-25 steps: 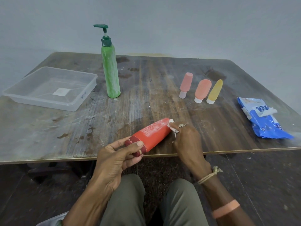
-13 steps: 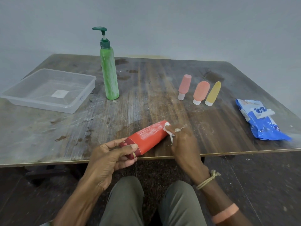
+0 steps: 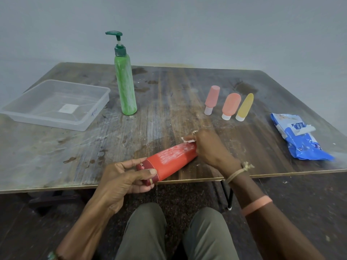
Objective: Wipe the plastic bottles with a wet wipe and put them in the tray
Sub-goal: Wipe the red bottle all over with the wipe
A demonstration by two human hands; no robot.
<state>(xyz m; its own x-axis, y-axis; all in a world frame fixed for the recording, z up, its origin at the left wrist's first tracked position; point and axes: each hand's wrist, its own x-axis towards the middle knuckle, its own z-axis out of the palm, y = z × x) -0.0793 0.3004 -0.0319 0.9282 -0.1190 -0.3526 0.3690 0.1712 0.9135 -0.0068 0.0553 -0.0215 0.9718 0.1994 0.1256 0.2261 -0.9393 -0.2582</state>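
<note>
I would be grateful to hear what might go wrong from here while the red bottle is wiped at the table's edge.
The red bottle overhangs the table edge at its cap, held there by the left hand; a slip could drop it. The right hand pinches a small wet wipe, so white smears may remain. The tall green pump bottle beside the tray could topple.

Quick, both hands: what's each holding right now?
Left hand grips the red bottle at its cap end.
Right hand pinches the wipe at the bottle's far end.
</note>
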